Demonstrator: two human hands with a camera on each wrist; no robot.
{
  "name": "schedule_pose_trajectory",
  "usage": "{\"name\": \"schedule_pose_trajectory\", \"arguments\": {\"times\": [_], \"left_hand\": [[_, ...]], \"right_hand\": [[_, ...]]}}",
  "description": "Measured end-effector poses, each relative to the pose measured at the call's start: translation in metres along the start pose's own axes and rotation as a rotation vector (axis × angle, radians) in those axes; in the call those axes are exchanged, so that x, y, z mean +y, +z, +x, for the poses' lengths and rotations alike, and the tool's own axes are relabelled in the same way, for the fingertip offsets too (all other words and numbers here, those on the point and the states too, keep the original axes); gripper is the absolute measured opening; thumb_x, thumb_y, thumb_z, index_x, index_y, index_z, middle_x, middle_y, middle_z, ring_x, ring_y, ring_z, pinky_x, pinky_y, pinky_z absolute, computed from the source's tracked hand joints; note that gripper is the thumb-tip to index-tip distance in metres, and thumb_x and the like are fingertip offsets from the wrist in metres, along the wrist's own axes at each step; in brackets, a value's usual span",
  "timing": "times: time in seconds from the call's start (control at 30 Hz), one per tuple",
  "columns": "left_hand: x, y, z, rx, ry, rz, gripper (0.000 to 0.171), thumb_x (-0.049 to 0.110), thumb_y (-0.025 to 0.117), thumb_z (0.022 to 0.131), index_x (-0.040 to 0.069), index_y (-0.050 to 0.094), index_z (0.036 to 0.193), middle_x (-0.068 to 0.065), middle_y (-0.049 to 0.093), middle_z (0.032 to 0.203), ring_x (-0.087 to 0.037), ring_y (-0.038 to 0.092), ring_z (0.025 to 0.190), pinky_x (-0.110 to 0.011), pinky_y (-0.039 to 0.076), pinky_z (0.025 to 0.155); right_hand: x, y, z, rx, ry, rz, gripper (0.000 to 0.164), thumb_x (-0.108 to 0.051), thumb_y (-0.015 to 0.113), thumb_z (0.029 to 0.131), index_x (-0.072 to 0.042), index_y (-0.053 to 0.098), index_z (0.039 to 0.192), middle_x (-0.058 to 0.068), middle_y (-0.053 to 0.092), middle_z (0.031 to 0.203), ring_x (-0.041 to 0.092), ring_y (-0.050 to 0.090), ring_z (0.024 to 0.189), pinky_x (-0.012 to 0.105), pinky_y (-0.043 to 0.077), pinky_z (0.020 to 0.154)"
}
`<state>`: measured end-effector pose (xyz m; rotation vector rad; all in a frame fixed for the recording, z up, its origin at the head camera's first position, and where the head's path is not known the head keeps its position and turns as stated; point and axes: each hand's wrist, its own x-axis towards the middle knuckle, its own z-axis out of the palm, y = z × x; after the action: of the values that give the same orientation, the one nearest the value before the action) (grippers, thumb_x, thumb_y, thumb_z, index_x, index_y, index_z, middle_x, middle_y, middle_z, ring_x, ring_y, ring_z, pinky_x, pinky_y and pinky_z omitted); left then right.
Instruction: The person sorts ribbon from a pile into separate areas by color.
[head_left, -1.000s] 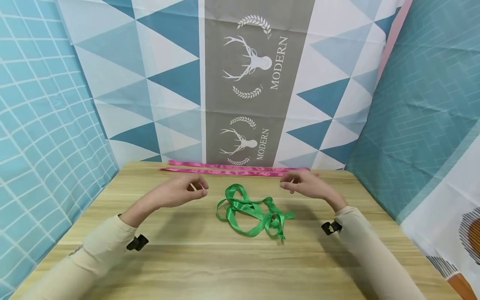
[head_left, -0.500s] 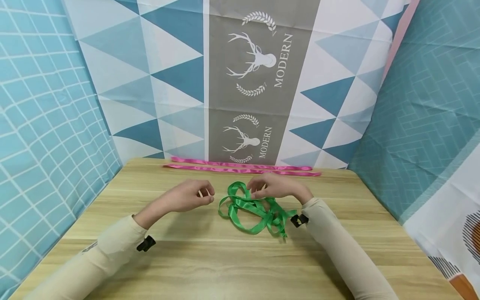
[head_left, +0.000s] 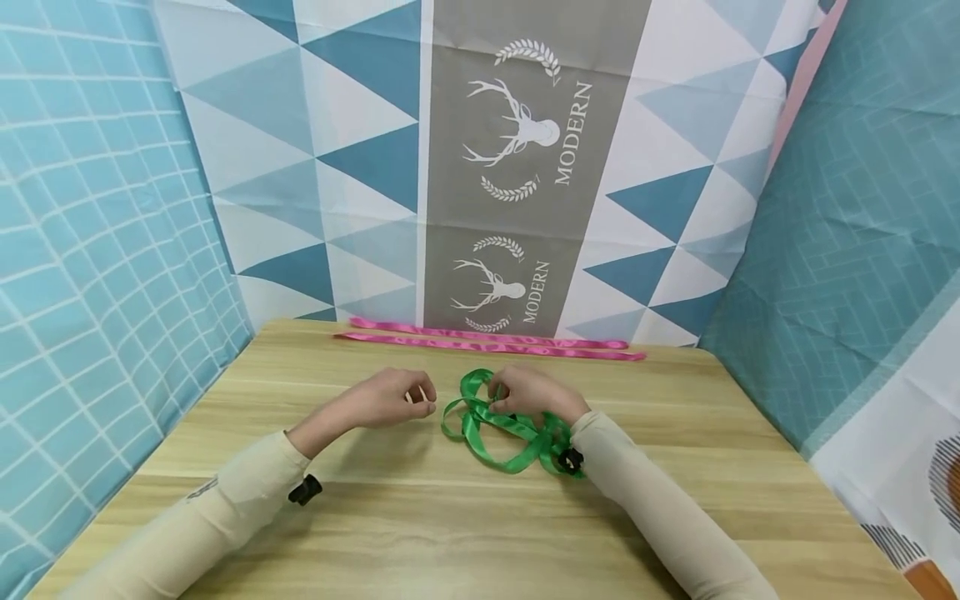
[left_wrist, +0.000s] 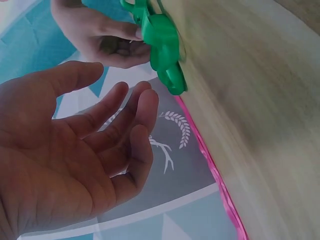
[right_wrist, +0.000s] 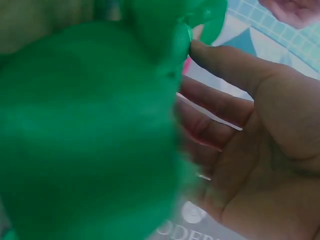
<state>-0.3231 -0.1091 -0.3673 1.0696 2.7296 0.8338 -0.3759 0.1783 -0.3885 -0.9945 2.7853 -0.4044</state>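
A tangled green satin ribbon [head_left: 513, 465] lies in loops on the wooden table, in the middle of the head view. My right hand [head_left: 534, 392] is over its upper right part, thumb and fingers bent and apart. In the right wrist view the thumb tip touches the ribbon [right_wrist: 90, 130], which hides the ends of the other fingers and fills the left side. My left hand [head_left: 390, 398] hovers just left of the ribbon and holds nothing. In the left wrist view its fingers [left_wrist: 145, 107] are loosely bent, palm visible, apart from the green ribbon [left_wrist: 164, 40].
Two pink ribbons, a farther pink ribbon [head_left: 570, 342] and a nearer pink ribbon [head_left: 420, 341], lie stretched along the back of the wooden table [head_left: 420, 533]. Patterned cloths stand behind and at both sides, including a grey cloth panel [head_left: 517, 208] with deer heads.
My right hand has moved left and down from the right side to the green ribbon. My left hand has come slightly right, closer to it. The head view has shifted a little.
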Motion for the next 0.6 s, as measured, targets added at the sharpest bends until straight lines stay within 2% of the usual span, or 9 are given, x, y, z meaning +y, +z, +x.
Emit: {"name": "schedule_pose_trajectory", "arguments": {"times": [0.13, 0.3, 0.43, 0.53, 0.6], "left_hand": [[-0.001, 0.001, 0.000, 0.002, -0.014, -0.009, 0.012, 0.020, 0.067, 0.099, 0.010, 0.069, 0.105, 0.001, 0.068, 0.091, -0.017, 0.065, 0.087, -0.037, 0.051, 0.077], [-0.001, 0.003, -0.001, 0.009, -0.030, -0.003, 0.011, 0.020, 0.068, 0.098, 0.010, 0.069, 0.103, 0.002, 0.068, 0.090, -0.014, 0.064, 0.086, -0.038, 0.051, 0.077], [0.001, 0.003, -0.002, 0.012, -0.042, -0.013, 0.015, 0.022, 0.068, 0.100, 0.009, 0.068, 0.107, 0.001, 0.067, 0.091, -0.014, 0.063, 0.086, -0.038, 0.051, 0.077], [0.004, 0.003, -0.003, 0.036, -0.042, -0.025, 0.025, 0.027, 0.069, 0.100, 0.007, 0.065, 0.115, -0.004, 0.069, 0.097, -0.020, 0.065, 0.090, -0.040, 0.053, 0.078], [0.006, 0.005, -0.002, 0.054, -0.028, 0.030, 0.044, 0.037, 0.071, 0.098, 0.007, 0.060, 0.128, -0.008, 0.068, 0.107, -0.024, 0.066, 0.098, -0.043, 0.053, 0.082]], "right_hand": [[0.002, 0.005, -0.002, 0.039, -0.023, 0.002, 0.002, -0.014, 0.075, 0.095, -0.012, 0.076, 0.095, -0.007, 0.065, 0.083, 0.011, 0.059, 0.076, 0.030, 0.051, 0.071], [0.003, 0.007, -0.005, 0.079, -0.019, 0.043, 0.011, -0.010, 0.069, 0.098, -0.015, 0.073, 0.088, -0.007, 0.063, 0.081, 0.011, 0.057, 0.073, 0.030, 0.050, 0.068], [-0.004, -0.002, -0.008, 0.090, -0.061, 0.129, 0.014, -0.005, 0.062, 0.096, -0.014, 0.067, 0.087, -0.004, 0.061, 0.079, 0.011, 0.054, 0.069, 0.029, 0.047, 0.064], [-0.014, -0.014, -0.013, 0.097, -0.126, 0.188, 0.014, -0.002, 0.060, 0.093, -0.013, 0.065, 0.085, -0.004, 0.060, 0.077, 0.010, 0.052, 0.068, 0.028, 0.045, 0.064], [-0.022, -0.023, -0.017, 0.093, -0.162, 0.229, 0.013, -0.002, 0.060, 0.091, -0.012, 0.065, 0.085, -0.003, 0.061, 0.077, 0.009, 0.052, 0.067, 0.028, 0.045, 0.064]]}}
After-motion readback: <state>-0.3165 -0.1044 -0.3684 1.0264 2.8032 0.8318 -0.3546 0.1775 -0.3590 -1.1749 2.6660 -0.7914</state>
